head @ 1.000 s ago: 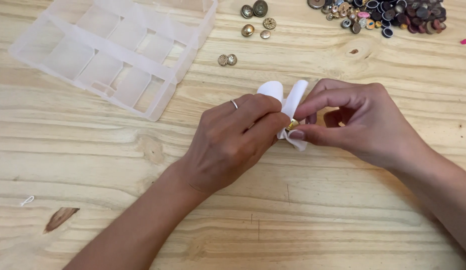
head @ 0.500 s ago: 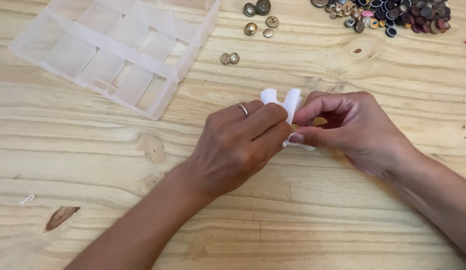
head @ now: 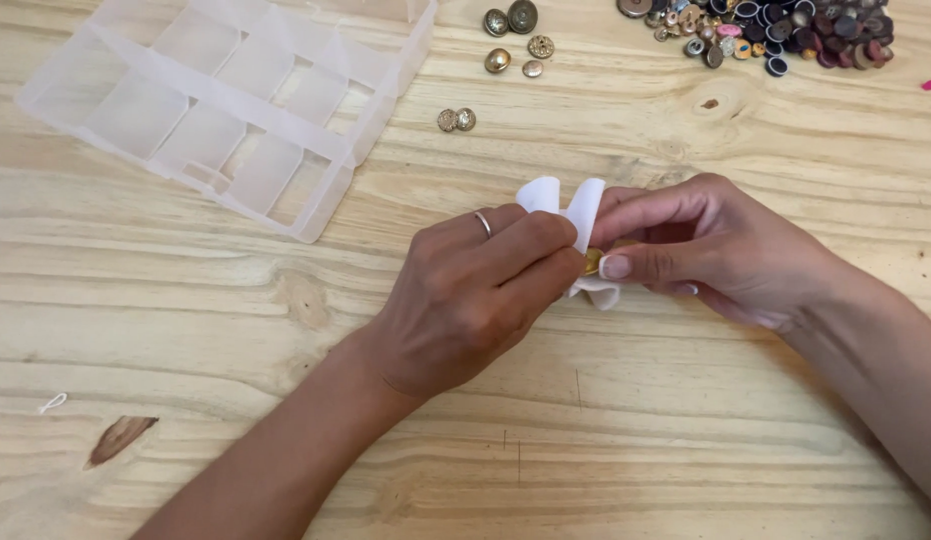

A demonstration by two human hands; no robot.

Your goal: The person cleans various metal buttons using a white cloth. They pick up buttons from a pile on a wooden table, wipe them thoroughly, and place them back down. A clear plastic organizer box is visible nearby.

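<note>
My left hand point(head: 476, 295), with a ring on one finger, pinches a small folded white cloth point(head: 571, 208) over the wooden table point(head: 466, 440). My right hand point(head: 721, 250) meets it from the right and pinches a small gold button point(head: 593, 262) against the cloth between thumb and forefinger. Both hands hover together near the table's middle. Most of the button is hidden by my fingertips.
A clear plastic compartment box point(head: 236, 100) lies at the upper left. Several loose metal buttons point(head: 516, 40) and a pair of small ones point(head: 456, 120) sit above my hands. A heap of dark and mixed buttons point(head: 786, 30) is at the top right.
My hands stay joined at the same spot while the fingers shift slightly on the cloth and button; the cloth's folded ends now stand a little more upright.
</note>
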